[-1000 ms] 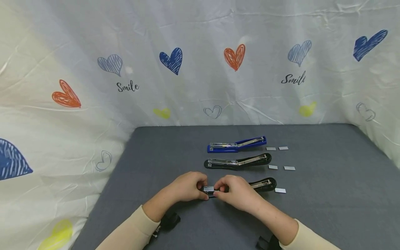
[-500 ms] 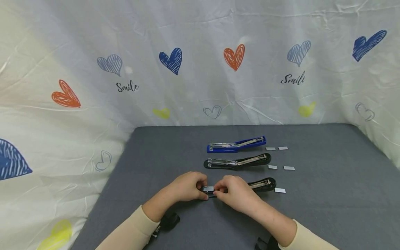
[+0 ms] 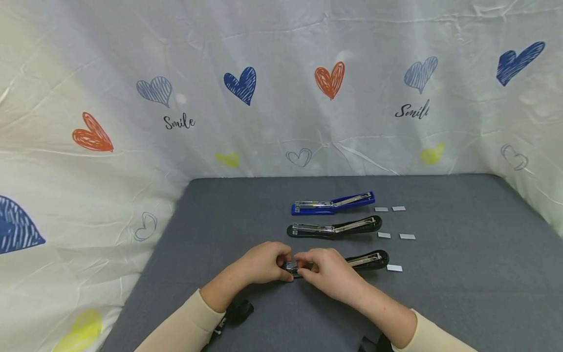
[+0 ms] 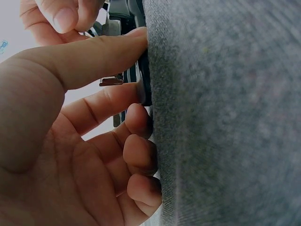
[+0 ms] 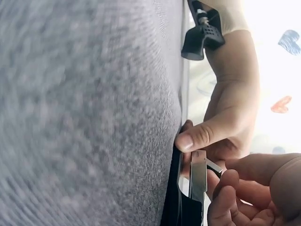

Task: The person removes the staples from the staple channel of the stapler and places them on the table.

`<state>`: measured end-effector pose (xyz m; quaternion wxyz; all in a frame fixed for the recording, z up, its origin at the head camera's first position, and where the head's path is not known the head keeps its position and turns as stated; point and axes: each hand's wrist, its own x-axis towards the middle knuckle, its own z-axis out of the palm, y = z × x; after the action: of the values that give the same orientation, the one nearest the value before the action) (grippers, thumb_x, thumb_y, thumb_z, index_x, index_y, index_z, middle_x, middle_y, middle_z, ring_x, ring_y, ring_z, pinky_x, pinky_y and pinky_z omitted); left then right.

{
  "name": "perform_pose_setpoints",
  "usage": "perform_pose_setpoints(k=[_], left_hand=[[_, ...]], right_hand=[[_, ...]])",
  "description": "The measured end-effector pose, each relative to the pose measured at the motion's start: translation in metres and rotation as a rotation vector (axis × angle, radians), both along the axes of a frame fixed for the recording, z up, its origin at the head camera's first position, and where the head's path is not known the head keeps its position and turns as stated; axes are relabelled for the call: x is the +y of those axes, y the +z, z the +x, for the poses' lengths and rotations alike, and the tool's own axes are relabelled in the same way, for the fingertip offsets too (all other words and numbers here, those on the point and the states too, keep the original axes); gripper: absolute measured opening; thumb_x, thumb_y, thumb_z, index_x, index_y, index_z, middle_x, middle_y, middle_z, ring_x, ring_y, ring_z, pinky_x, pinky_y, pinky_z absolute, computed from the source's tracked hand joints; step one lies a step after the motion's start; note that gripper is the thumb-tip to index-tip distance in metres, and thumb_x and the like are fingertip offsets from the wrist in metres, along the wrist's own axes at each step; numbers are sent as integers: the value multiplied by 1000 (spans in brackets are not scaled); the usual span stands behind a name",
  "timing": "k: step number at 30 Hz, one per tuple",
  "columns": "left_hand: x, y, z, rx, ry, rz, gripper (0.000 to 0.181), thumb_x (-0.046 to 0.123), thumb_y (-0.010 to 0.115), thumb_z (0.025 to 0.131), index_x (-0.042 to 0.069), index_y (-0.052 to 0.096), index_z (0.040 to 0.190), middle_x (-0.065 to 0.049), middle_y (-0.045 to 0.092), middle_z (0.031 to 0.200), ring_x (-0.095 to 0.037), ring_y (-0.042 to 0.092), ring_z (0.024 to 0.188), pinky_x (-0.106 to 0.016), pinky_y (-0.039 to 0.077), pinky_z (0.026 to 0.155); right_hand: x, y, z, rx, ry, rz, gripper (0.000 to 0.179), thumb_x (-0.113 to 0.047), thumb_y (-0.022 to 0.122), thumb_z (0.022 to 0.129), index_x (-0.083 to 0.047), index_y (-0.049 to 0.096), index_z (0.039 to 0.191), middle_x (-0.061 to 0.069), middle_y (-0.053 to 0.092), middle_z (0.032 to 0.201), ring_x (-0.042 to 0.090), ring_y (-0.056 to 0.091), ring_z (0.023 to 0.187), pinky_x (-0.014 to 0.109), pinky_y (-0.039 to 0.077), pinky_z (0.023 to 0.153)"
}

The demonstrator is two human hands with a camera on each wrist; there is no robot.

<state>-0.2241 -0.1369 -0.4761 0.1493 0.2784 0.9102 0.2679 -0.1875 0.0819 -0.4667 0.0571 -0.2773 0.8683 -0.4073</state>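
Observation:
The nearest black stapler [image 3: 368, 260] lies unfolded on the table, its magazine toward the left. My left hand [image 3: 266, 262] grips the stapler's front end between thumb and forefinger; its other fingertips rest on the cloth in the left wrist view. Above the metal magazine [image 5: 198, 175], my right hand [image 3: 333, 274] pinches a short strip of staples [image 5: 214, 167], which sits tilted to the rail in the right wrist view. The right fingers hide the stapler's middle in the head view. Whether the strip touches the rail, I cannot tell.
Behind lie another unfolded black stapler [image 3: 334, 228] and a blue unfolded stapler [image 3: 333, 203]. White-grey staple strips lie to their right, two by the blue one [image 3: 381, 209], two by the middle one [image 3: 407, 236]. One strip [image 3: 394, 268] lies beside the nearest stapler. A printed curtain [image 3: 272, 122] hangs behind the table.
My right hand has shifted slightly left along the stapler, its fingers now covering more of the staple strip. The left hand stays in place on the front end.

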Motion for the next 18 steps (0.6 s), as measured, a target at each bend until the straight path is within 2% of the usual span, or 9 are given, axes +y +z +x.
perform_pose_setpoints(k=[5,9,13,16,18], left_hand=[[0,0,0,10,2,0,31,21,92,77,22,61,78,7,50,71,-9,45,60,-28,36,57],[0,-1,0,6,12,-12,31,22,92,77,22,61,78,7,50,70,-9,45,60,-28,35,57],[1,-1,0,-1,20,-24,32,24,91,77,22,60,77,8,49,69,-9,45,60,-28,34,56],[0,-1,0,4,17,-23,34,24,91,77,22,58,75,8,48,69,-9,43,58,-27,33,55],[0,-1,0,7,17,-21,34,24,91,77,21,57,74,7,48,68,-9,43,58,-27,33,55]], right_hand=[[0,-2,-2,-2,-5,-18,22,-8,73,95,-5,76,117,-3,74,99,2,54,64,26,48,58],[0,-3,-4,-41,24,-41,28,-8,74,95,-4,74,122,-5,73,98,2,52,58,25,46,55],[2,0,-5,-168,71,-92,33,-8,70,97,-2,69,130,-1,72,100,7,56,57,25,45,52],[3,3,-5,-282,85,-137,35,-8,69,98,-1,67,132,5,72,104,13,62,62,27,49,54],[3,4,-5,-327,89,-162,36,-7,69,98,0,67,133,9,72,108,16,66,66,29,53,57]])
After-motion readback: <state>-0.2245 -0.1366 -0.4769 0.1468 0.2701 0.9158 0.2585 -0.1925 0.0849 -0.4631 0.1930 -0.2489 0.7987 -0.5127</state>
